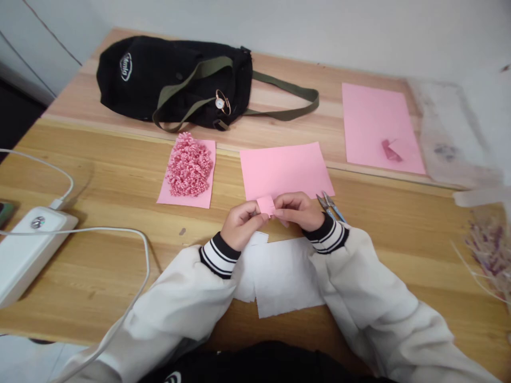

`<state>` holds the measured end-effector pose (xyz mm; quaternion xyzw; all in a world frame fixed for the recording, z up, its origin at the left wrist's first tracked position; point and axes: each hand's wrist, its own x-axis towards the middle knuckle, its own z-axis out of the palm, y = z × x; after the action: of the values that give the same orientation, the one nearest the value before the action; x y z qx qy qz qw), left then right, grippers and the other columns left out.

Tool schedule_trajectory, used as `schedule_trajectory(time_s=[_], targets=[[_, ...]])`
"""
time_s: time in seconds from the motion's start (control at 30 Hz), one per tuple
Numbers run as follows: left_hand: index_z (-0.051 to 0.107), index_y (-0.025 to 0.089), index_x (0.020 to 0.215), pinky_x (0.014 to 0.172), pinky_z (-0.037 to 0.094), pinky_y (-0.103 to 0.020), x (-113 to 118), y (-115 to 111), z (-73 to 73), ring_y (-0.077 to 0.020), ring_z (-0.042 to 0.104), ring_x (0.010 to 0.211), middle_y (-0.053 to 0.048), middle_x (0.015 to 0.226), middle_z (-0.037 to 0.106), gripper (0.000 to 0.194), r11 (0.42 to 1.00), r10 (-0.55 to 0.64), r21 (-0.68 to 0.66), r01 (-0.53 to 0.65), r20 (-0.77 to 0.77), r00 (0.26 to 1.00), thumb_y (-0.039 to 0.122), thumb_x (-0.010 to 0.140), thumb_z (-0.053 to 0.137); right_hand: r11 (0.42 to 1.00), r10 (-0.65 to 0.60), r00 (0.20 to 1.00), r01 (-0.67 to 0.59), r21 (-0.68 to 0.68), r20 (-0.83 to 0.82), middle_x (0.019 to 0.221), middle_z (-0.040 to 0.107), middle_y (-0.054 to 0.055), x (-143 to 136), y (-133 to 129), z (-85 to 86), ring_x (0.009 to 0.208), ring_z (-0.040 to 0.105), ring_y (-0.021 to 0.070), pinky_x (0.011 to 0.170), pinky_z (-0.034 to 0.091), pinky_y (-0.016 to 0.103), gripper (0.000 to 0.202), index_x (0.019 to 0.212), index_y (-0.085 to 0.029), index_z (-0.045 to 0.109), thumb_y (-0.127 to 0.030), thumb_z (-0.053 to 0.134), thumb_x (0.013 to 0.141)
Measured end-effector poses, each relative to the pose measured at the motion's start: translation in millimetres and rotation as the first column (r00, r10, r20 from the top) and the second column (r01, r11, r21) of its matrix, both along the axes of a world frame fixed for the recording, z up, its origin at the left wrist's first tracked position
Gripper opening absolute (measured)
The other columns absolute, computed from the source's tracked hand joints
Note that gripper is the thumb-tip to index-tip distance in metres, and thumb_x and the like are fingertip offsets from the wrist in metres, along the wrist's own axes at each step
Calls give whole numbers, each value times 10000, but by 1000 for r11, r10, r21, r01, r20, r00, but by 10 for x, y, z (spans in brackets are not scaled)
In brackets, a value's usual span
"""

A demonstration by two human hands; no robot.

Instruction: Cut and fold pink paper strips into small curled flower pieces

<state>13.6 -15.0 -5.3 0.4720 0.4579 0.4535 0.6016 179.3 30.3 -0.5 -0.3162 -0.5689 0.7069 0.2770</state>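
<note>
Between my two hands is a small piece of pink paper (265,205), held up over the near edge of a larger pink sheet (285,167). My left hand (243,221) pinches its left side with thumb and fingers. On the right side, my right hand (298,211) grips it the same way. Scissors (331,205) lie just beyond my right hand, blades pointing away, handles partly hidden by the sleeve. White paper sheets (287,276) rest below my hands, close to my body.
A pink card (203,201) at left bears a heap of pink flower stamens (189,167). Behind lies a black bag (167,74) with green straps and a watch (220,102). Another pink sheet (375,122), a clear plastic bag (455,127), dried flowers (489,244) and a power bank (34,250) with cables surround.
</note>
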Motion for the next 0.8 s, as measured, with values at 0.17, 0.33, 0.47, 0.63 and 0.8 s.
schedule_trajectory(time_s=[0.17,0.33,0.47,0.63,0.8], targets=[[593,144,646,515,350,-240,-2,3,-5,-96,446,520,13,549,529,156,1000,0,8,0,-6,1000,290,697,615,1000,-8,1000,8,-5,3,463,475,-49,4,-6,-13,410,385,56,413,290,208,293,648,-128,587,-396,686,714],[555,147,604,518,347,-241,-6,1,-16,-94,447,516,20,530,514,181,1000,-4,19,4,-17,1000,286,703,615,1000,-5,1000,5,6,-12,469,480,-49,5,-4,-9,408,389,56,415,287,206,253,647,-126,587,-347,682,724],[573,144,639,521,346,-245,-6,0,-18,-96,444,515,19,536,515,176,1000,-6,8,6,-4,1000,300,700,626,1000,-13,999,13,0,-53,457,497,-42,13,-1,-40,403,400,62,427,301,211,248,656,-125,598,-347,653,752],[525,151,593,530,348,-250,-8,1,-23,-95,438,514,19,531,503,203,1000,-3,30,3,-11,1000,290,712,614,1000,-22,998,21,-9,-59,457,496,-43,14,-4,-55,401,394,60,423,299,208,252,666,-128,599,-359,662,744],[500,156,574,520,347,-241,-8,5,-28,-94,449,513,26,521,504,233,999,-10,51,12,-30,999,292,725,614,999,-38,999,38,-8,-18,457,473,-53,-6,-9,-19,399,384,53,407,274,199,236,657,-123,588,-328,695,707]])
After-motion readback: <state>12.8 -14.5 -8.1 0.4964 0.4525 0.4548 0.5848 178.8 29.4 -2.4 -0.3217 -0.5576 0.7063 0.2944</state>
